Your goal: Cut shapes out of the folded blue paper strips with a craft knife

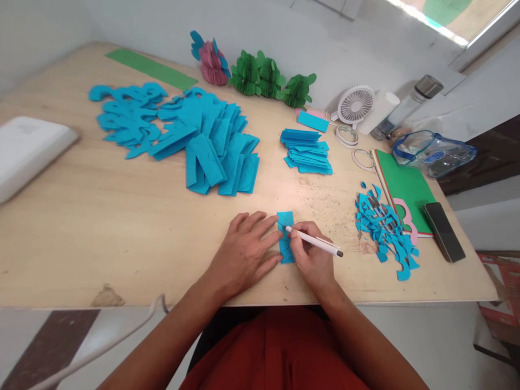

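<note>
A small blue paper rectangle (pixel 286 255) with dark drawn lines lies on the table between my hands. My left hand (pixel 247 249) rests flat with fingers spread, its fingertips at the paper's left edge. In my right hand (pixel 314 260) is a white pen (pixel 320 244), its tip on the upper part of the paper. Beyond them sits a stack of folded blue paper pieces (pixel 306 151). Up and to the left lies a large heap of folded blue papers (pixel 221 141), next to a pile of cut curved blue shapes (pixel 130 116).
Blue scraps (pixel 384 225) lie at right, beside green sheets (pixel 410 184) and a phone (pixel 444 232). Along the wall stand green paper ornaments (pixel 260 76), a pink one (pixel 213 64), a small fan (pixel 356 104) and a bottle (pixel 406 105). A white device (pixel 32 151) sits far left.
</note>
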The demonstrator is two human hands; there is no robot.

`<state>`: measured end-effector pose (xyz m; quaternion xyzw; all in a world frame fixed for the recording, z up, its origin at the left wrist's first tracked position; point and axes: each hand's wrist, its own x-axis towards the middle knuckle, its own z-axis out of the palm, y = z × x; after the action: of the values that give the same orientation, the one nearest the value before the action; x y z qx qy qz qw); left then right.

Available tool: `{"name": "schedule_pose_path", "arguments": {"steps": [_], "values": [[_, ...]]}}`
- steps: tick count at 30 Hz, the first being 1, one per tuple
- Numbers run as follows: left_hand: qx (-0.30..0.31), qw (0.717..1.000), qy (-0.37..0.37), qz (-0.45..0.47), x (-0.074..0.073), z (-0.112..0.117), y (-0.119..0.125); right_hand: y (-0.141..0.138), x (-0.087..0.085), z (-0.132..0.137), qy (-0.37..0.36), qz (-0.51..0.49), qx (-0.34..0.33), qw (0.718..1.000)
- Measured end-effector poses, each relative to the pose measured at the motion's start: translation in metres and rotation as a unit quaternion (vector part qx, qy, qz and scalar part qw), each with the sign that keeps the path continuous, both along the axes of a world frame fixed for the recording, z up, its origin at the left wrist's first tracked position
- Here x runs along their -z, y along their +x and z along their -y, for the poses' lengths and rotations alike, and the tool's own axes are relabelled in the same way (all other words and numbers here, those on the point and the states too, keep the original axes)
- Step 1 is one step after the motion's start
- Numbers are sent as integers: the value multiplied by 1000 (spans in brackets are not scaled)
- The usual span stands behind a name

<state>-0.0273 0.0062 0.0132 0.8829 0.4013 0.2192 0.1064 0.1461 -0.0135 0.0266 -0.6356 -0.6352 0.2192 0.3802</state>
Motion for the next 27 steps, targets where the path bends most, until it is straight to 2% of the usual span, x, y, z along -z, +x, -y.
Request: {"name": "schedule_pose_path", "arguments": {"steps": [27], "values": [[6,1000,8,-13,1,1,0,2,2,3,5,-13,-3,1000]]}}
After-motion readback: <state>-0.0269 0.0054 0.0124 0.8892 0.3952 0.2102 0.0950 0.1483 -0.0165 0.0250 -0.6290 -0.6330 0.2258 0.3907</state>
